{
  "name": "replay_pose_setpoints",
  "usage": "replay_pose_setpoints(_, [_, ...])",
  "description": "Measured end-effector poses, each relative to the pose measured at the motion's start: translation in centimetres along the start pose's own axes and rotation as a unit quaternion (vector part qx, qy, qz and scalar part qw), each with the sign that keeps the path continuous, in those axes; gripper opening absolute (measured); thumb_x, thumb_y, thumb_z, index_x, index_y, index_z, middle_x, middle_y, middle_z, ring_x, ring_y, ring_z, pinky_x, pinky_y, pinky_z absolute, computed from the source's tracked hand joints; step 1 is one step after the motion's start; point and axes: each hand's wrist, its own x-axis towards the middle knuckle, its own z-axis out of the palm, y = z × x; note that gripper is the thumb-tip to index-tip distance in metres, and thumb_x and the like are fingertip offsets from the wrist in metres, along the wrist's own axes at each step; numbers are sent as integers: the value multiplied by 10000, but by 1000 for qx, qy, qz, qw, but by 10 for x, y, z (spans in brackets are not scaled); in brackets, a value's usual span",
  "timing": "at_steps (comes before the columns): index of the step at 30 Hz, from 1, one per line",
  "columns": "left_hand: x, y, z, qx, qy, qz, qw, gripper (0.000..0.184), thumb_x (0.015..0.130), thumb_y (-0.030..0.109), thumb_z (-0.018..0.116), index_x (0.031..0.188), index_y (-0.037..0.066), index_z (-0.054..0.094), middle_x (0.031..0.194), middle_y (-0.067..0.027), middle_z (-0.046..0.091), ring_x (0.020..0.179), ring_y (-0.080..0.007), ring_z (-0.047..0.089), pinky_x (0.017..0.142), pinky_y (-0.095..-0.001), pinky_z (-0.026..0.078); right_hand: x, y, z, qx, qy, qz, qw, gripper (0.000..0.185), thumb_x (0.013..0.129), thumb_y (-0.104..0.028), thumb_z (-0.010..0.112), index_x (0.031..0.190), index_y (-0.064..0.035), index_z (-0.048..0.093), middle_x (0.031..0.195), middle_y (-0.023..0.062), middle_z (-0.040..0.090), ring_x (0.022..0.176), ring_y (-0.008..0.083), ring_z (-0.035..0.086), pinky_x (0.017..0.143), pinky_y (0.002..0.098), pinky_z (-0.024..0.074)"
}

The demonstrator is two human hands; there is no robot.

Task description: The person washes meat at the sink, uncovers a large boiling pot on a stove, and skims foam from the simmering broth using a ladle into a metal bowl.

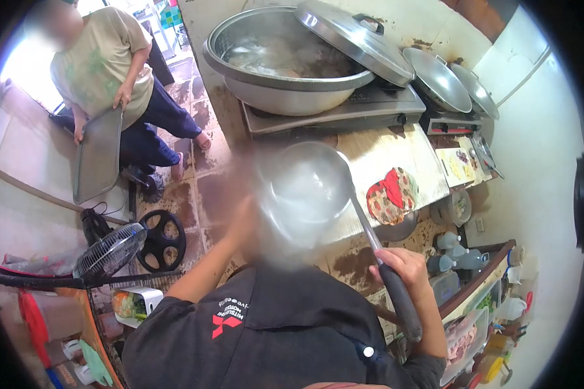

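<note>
A large metal ladle is in my right hand, whose fingers wrap round its dark handle. Its wide, round bowl is in front of my chest and looks pale and shiny; what it contains, if anything, I cannot make out. My left hand is beside the bowl's left side, smeared by blur, so its fingers do not show and I cannot tell whether it touches the bowl. Beyond the ladle, a big metal pot of steaming, bubbling liquid sits on a gas stove. A metal lid leans across its right rim.
A patterned red cloth mitt lies on the pale counter. Woks stand behind it at right. A person at left holds a dark tray. Below them is a fan. Bottles stand at lower right.
</note>
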Motion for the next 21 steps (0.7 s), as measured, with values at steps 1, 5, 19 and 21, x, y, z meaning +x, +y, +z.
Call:
replay_pose_setpoints(1, [4, -11, -3, 18, 8, 13, 1000, 229, 876, 96, 480, 1096, 60, 534, 908, -12, 567, 662, -63, 513, 590, -198, 414, 2, 0, -4, 26, -3, 34, 999, 286, 661, -152, 747, 885, -43, 607, 741, 127, 625, 626, 220, 630, 569, 285, 505])
replay_pose_setpoints(5, [9, -33, -12, 59, 30, -10, 998, 229, 876, 108, 478, 1091, 62, 539, 904, -7, 578, 664, -59, 511, 595, -196, 415, -9, 21, -15, 276, 180, 292, 898, 173, 747, -65, 617, 901, 9, 589, 757, 74, 623, 646, 126, 603, 590, 266, 502])
replay_pose_setpoints(19, [-42, -30, 2, -55, 182, -120, 974, 224, 875, 62, 456, 1088, 14, 507, 652, -47, 539, 548, -99, 500, 509, -245, 403, 116, 103, -124, 393, 325, 178, 841, 334, 882, -305, 484, 1071, -32, 522, 755, 84, 623, 603, 122, 591, 548, 215, 473])
replay_pose_setpoints(21, [-58, -35, 20, -56, 234, -147, 959, 233, 869, 57, 460, 1096, 20, 499, 634, -41, 530, 544, -101, 501, 501, -243, 402, 156, 121, -114, 387, 274, 122, 872, 298, 870, -243, 514, 1069, -22, 531, 782, 107, 634, 639, 130, 607, 586, 221, 487])
